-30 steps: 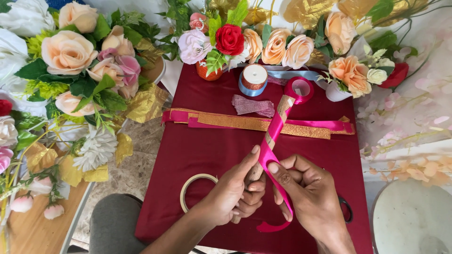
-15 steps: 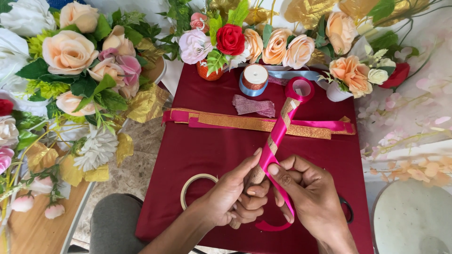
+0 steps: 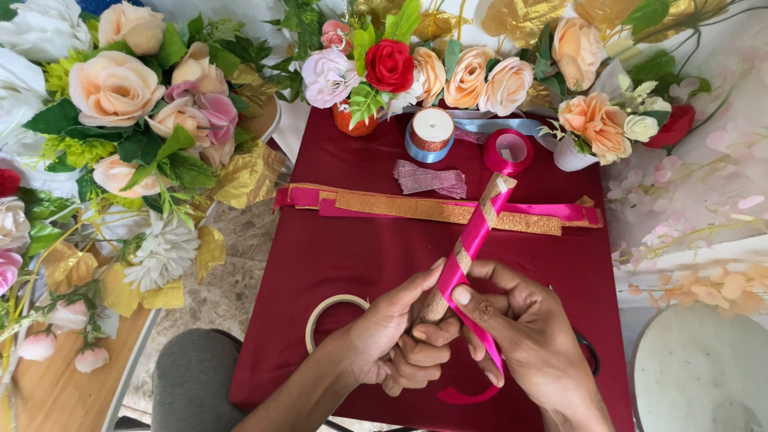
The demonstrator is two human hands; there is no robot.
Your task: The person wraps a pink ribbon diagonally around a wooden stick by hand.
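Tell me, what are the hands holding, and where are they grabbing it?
Both hold one stick wrapped in pink ribbon. The left hand grips its lower end; the right hand pinches the ribbon against it just above.

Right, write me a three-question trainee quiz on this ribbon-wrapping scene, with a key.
1. True or false: the pink ribbon is being wound around a stick held in both hands.
2. What lies flat on the dark red cloth just left of the left hand? A) scissors B) a ring of tape C) a red rose
3. Fill in: the long strip lying across the cloth beyond the hands is pink with a glittery ____ band on top.

Key: 1 true, the left hand grips the stick while the right hand guides the ribbon; 2 B; 3 gold.
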